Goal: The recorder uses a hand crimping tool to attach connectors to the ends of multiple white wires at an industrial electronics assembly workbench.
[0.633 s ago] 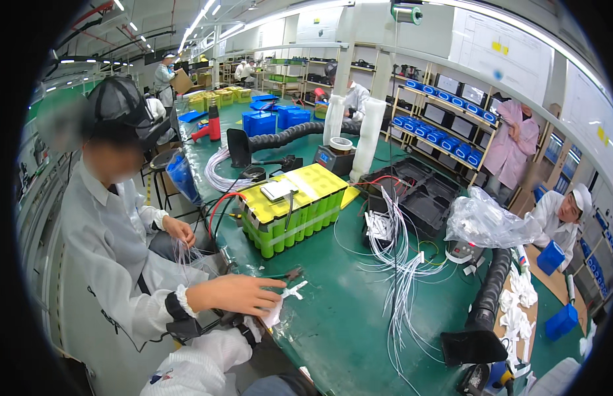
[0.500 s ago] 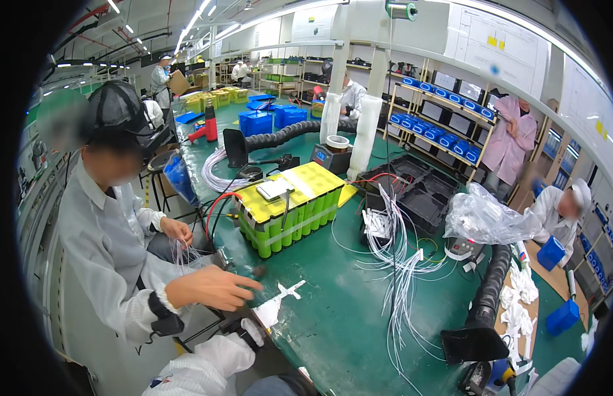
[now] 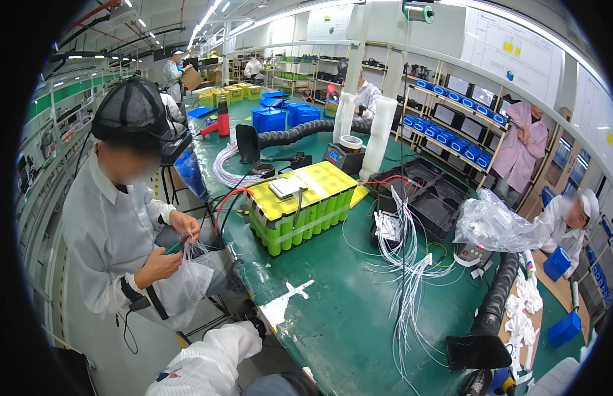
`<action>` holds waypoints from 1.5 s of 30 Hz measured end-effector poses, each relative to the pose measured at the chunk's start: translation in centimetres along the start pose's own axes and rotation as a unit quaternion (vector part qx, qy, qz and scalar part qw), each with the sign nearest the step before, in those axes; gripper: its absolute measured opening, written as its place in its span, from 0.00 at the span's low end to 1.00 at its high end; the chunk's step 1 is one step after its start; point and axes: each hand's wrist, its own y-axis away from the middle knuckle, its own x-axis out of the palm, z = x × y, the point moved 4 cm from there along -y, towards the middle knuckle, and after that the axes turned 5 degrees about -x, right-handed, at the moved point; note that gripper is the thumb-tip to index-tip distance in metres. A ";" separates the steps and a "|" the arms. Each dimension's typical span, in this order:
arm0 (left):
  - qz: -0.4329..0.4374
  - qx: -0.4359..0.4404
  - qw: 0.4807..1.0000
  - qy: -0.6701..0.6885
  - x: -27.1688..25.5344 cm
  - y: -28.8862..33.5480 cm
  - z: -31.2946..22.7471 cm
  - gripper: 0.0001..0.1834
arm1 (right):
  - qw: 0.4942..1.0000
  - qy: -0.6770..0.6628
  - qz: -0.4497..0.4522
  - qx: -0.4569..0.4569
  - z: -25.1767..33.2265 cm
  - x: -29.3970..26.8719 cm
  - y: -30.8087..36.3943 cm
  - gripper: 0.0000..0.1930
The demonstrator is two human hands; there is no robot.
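Observation:
My left sleeve [image 3: 210,353], white, reaches up from the lower edge to a dark band at the wrist beside the table edge; my left hand itself does not show. At the lower right corner lies pale cloth [image 3: 560,379], possibly my right sleeve; my right hand is out of sight. Closest to my left arm is the green table [image 3: 333,317], with torn white tape [image 3: 276,309] on its edge. On it stands a battery pack [image 3: 300,214] of green cells with a yellow top. A bundle of thin white wires [image 3: 412,290] spreads across the right part.
At the left a seated co-worker [image 3: 118,218] holds a green-handled tool [image 3: 176,247] and thin wires. A black fume hose [image 3: 498,294] with a flat hood stands at the right. Behind the pack are a soldering station [image 3: 344,157], an open black case [image 3: 432,198] and a red heat gun [image 3: 220,119].
The co-worker's hand has drawn back from the table edge to the lap and now holds a green-handled tool at the wires. My view has shifted slightly left.

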 end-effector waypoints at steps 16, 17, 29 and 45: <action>0.009 0.016 1.000 0.012 1.3 -2.1 -0.8 0.28 | 1.000 -0.009 -0.003 -0.007 -0.2 -0.9 1.0 0.20; 0.005 0.012 1.000 0.010 1.2 -2.0 -0.6 0.28 | 1.000 -0.015 -0.002 -0.011 -0.1 -1.0 0.8 0.20; -0.002 -0.004 1.000 -0.020 -0.4 -2.2 1.1 0.27 | 0.992 -0.112 0.037 -0.038 4.9 -3.2 4.6 0.20; -0.093 -0.022 0.995 0.022 -2.9 -1.2 0.8 0.26 | 0.868 -0.009 -0.345 -0.356 17.8 -24.9 15.1 0.09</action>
